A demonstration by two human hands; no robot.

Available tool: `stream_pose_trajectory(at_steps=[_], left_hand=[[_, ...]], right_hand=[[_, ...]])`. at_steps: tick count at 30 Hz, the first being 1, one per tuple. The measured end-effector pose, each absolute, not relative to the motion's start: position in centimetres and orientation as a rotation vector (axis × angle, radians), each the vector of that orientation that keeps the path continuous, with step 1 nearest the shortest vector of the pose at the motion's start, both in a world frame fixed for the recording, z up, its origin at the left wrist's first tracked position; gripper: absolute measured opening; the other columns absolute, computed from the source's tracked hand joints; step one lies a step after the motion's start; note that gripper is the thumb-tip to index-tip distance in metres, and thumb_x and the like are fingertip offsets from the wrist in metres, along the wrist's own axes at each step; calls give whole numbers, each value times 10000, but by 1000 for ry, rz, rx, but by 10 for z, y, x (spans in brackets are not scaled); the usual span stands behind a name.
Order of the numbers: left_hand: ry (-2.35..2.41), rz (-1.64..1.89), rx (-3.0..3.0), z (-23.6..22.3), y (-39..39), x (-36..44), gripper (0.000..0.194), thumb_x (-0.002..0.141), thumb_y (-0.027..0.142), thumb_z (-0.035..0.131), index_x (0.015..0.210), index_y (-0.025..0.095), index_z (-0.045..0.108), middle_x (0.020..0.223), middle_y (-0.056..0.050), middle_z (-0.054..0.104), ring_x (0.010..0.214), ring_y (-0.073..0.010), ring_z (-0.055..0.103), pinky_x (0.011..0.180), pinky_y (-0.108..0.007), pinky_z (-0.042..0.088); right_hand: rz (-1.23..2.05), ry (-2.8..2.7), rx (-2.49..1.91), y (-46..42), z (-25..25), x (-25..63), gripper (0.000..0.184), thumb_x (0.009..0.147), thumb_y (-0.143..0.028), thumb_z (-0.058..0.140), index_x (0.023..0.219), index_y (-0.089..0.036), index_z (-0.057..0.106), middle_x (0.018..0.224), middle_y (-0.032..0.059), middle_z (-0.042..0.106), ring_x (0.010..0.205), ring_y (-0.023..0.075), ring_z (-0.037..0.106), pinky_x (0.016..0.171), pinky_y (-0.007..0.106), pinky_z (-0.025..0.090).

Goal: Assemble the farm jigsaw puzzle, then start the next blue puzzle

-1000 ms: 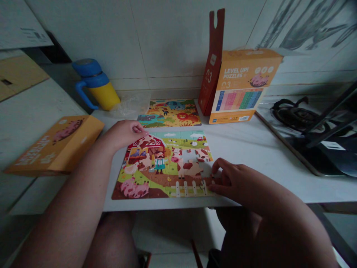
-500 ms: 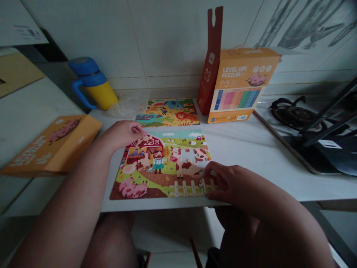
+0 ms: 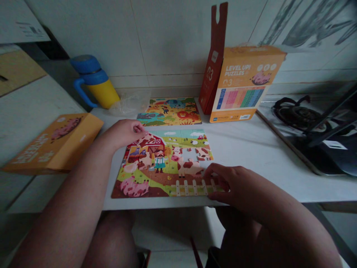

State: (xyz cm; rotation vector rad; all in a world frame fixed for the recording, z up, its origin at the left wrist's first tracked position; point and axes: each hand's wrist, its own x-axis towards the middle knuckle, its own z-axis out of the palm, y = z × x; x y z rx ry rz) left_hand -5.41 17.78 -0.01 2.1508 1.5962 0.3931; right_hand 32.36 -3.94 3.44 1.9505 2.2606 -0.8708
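Note:
A farm jigsaw puzzle (image 3: pixel 164 178) lies on the white counter, showing a farmer, a pig, a barn and a cow. Part of the cow's back is a gap where the white counter shows through. My left hand (image 3: pixel 128 133), above the barn at the puzzle's upper left, pinches a brown-and-white spotted puzzle piece (image 3: pixel 146 140). At the lower right corner my right hand (image 3: pixel 229 181) has its thumb and fingers on a fence puzzle piece (image 3: pixel 213 184), which lies against the neighbouring fence. The fingers cover much of that piece.
Behind lies a second puzzle (image 3: pixel 170 112) with animals, beside a clear plastic bag (image 3: pixel 129 104). An orange puzzle box (image 3: pixel 245 85) stands at the back right, another orange box (image 3: pixel 55 143) lies left. A blue-and-yellow flask (image 3: pixel 97 82) stands back left, a gas stove (image 3: pixel 301 123) right.
The fence piece under my right hand has moved left against the puzzle, and the jagged seam there has closed. My left hand keeps its hold on the spotted piece. The view has shifted slightly.

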Motion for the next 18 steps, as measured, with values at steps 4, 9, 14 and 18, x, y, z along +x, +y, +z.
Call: stream_pose_trajectory(at_steps=[4,9,14,18], left_hand=[[1588,406,2165,-1,178,-54,346,771,604,732,894,284,780,890,-49,808,822,-260,735,684,-330,523],[1607,375,2180,5,174,-50,343,779,601,724,883,279,786,891,-49,814,818,-259,735,668,-323,505],[1630,358,2175,11,170,-46,343,770,599,731,879,280,793,899,-49,819,834,-265,739,676,-326,501],[1627,365,2158,10,170,-46,344,758,605,739,871,285,789,894,-47,816,834,-268,736,667,-327,497]], right_hand=[[-823,2293,1963,-42,37,320,379,844,-327,778,1218,-362,724,947,8,815,754,224,735,655,309,443],[-816,2313,1959,-43,38,318,350,851,-328,784,1197,-339,735,941,13,816,741,215,736,646,302,450],[-775,2321,1953,-41,37,319,329,856,-313,773,1182,-340,743,910,7,811,713,208,730,629,298,442],[-734,2344,1973,-42,37,316,304,845,-306,787,1146,-341,760,909,7,815,677,193,716,607,294,438]])
